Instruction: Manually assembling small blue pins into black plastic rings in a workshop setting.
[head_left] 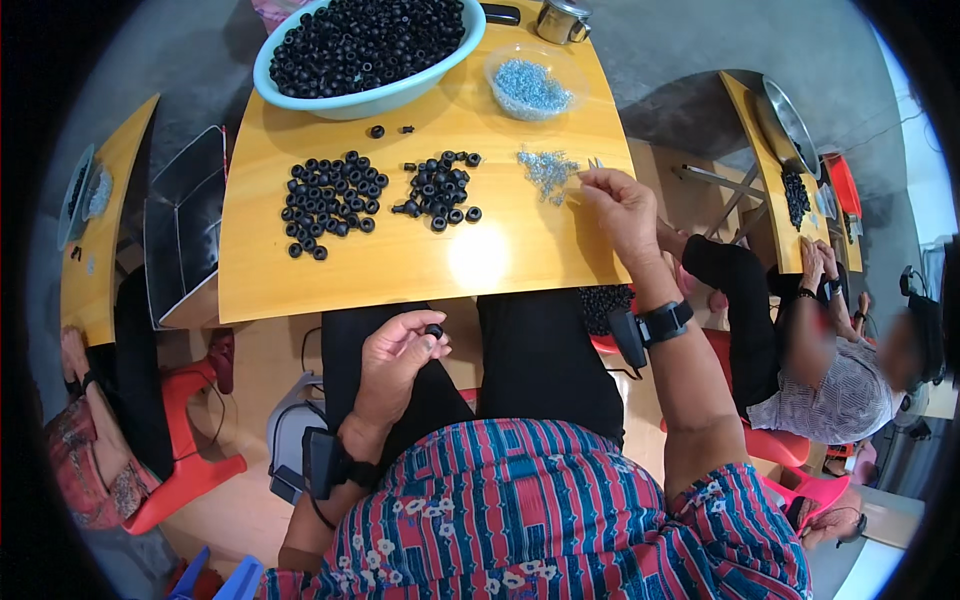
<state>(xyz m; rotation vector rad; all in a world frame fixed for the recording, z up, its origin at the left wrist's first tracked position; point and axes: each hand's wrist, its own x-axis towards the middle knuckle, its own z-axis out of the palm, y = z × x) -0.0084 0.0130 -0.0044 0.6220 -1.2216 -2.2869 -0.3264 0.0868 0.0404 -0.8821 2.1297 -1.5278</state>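
Observation:
My left hand [393,362] is raised over my lap near the table's front edge, thumb and fingers closed on a small black ring-shaped part [433,331]. At the table's right side, my right hand [622,212] is in a pinch beside a loose pile of tiny clear-blue pieces [548,174]. Slim metal points [596,163] stick out just past its fingertips; whether the fingers grip them or a tiny piece cannot be made out. Two clusters of black parts, a larger one [333,200] and a smaller one [438,190], lie left of that pile.
A pale blue basin [370,108] heaped with black parts stands at the back of the yellow table [265,275]. Near it are a clear bowl [530,88] of tiny blue pieces and a metal cup [563,20]. A black-lined box [188,220] adjoins the left edge. Other people sit at tables on both sides.

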